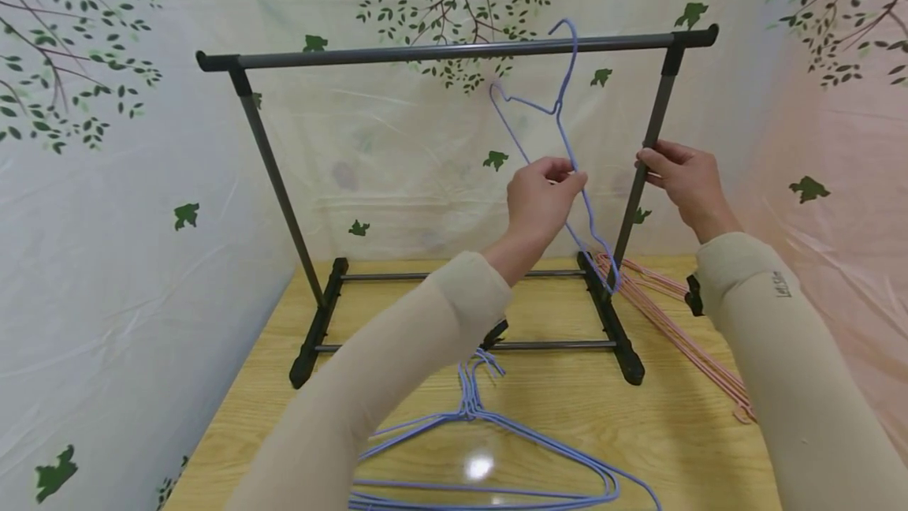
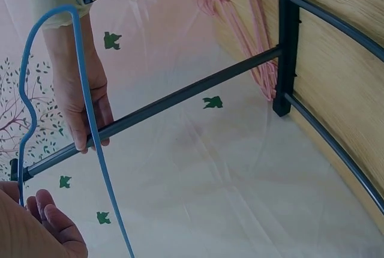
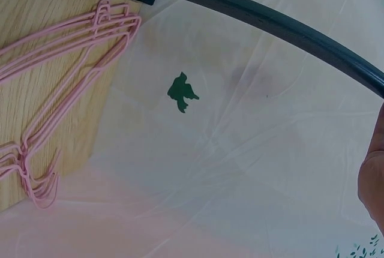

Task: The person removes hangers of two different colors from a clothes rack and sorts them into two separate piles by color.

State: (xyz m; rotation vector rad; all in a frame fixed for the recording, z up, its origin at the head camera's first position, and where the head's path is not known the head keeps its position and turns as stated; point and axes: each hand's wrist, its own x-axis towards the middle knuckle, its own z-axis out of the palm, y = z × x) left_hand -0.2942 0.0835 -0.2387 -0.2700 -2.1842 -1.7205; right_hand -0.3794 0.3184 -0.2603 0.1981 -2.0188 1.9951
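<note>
My left hand pinches the side wire of a blue clothes hanger between thumb and fingers. The hanger is tilted up on end, its hook overlapping the rack's top rail in the head view and rising above it. With thumb and fingers, my right hand grips the right upright of the black garment rack, a little above its middle. In the left wrist view the blue hanger's wire crosses in front of that upright. Only part of my right hand shows in the right wrist view.
Several more blue hangers lie stacked on the wooden table before the rack. Pink hangers lie right of the rack's right foot. A leaf-patterned curtain stands close behind and at both sides.
</note>
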